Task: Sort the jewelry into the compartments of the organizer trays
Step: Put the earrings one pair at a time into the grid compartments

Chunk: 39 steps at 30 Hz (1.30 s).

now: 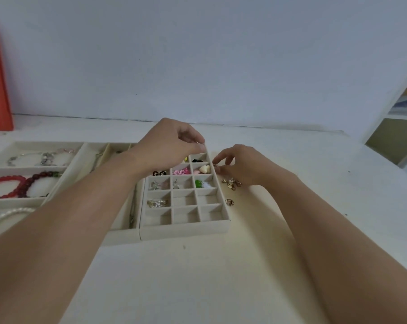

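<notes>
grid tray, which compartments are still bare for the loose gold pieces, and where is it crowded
In the grid tray the whole near row and the middle and right cells of the row behind it are bare. The left cell there holds a silver ring. The rows beyond are filled, and the left hand covers the far left corner. The loose gold pieces lie by the right hand.

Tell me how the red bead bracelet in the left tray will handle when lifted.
The red bead bracelet lies in a loose, uneven curve in its compartment, so it will probably droop and sag from wherever it is pinched. Its beads look smooth and round, perhaps slippery; hooking a finger through seems safer. It nearly fills the compartment of the left tray, so it may drag on the dividers.
</notes>
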Each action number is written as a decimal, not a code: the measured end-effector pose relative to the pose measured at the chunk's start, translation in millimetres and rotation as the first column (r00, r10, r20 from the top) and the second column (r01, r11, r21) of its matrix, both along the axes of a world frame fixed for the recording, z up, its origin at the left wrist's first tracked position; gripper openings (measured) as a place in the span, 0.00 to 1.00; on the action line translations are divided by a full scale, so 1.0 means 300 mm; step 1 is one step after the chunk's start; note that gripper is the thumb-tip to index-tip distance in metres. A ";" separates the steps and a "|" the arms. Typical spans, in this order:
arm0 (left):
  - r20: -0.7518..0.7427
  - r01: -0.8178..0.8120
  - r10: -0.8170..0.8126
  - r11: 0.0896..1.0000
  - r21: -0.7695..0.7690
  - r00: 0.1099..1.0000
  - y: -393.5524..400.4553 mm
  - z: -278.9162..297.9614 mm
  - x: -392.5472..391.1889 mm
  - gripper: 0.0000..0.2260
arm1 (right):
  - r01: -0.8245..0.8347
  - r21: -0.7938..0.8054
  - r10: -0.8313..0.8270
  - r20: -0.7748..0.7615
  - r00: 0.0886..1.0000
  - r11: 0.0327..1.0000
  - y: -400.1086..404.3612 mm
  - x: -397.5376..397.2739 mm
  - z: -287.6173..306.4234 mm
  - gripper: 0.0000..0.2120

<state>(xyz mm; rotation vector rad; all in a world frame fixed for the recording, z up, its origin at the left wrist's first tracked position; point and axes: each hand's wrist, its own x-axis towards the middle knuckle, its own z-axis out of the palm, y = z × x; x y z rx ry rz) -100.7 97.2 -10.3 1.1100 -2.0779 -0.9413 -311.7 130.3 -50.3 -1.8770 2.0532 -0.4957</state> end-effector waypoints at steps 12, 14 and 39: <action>-0.006 0.011 -0.011 1.000 0.002 1.000 -0.006 -0.005 0.004 0.05 | 0.016 -0.033 -0.012 0.115 0.993 0.999 0.018 -0.014 -0.015 0.06; -0.008 0.018 -0.018 1.000 0.003 1.000 -0.005 -0.008 0.002 0.05 | 0.021 -0.034 -0.017 0.128 0.992 0.999 0.019 -0.015 -0.015 0.04; 0.002 0.050 -0.050 0.998 -0.031 0.999 0.030 -0.049 -0.046 0.04 | 0.057 -0.250 0.032 0.341 0.939 0.967 0.131 0.067 0.080 0.05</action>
